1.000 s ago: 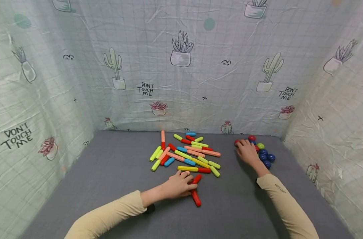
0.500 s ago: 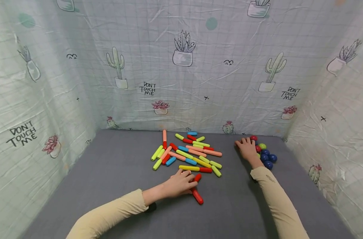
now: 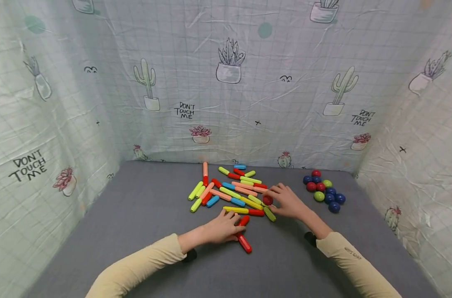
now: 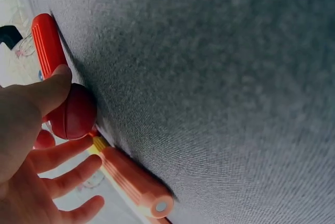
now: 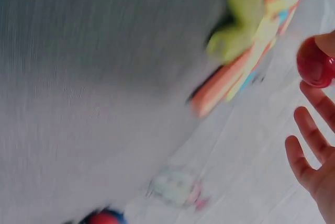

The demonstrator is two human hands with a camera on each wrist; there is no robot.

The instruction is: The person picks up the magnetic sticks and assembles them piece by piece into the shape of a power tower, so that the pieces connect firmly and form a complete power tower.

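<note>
My left hand [image 3: 220, 228] is low over the table, and in the left wrist view its thumb and forefinger pinch a red ball [image 4: 78, 114]. That ball is hidden under the hand in the head view. Two red sticks meet at this hand: one red stick [image 3: 245, 243] points toward me, the other red stick [image 3: 245, 220] points away. A salmon stick [image 4: 133, 179] with a pale metal end lies by the other fingers. My right hand [image 3: 290, 203] pinches a second red ball [image 3: 268, 200] between thumb and fingertips, over the right edge of the stick pile.
A loose pile of lime, salmon, red, blue and yellow sticks [image 3: 228, 193] spreads beyond my left hand. At the right back sits a cluster of blue, red and lime balls [image 3: 330, 198]. A printed cloth [image 3: 226, 136] hangs behind the grey table [image 3: 147, 215].
My right hand has left the ball cluster and moved left and nearer to me, carrying a red ball to the sticks. The left hand stays nearly in place; the near red stick has shifted slightly.
</note>
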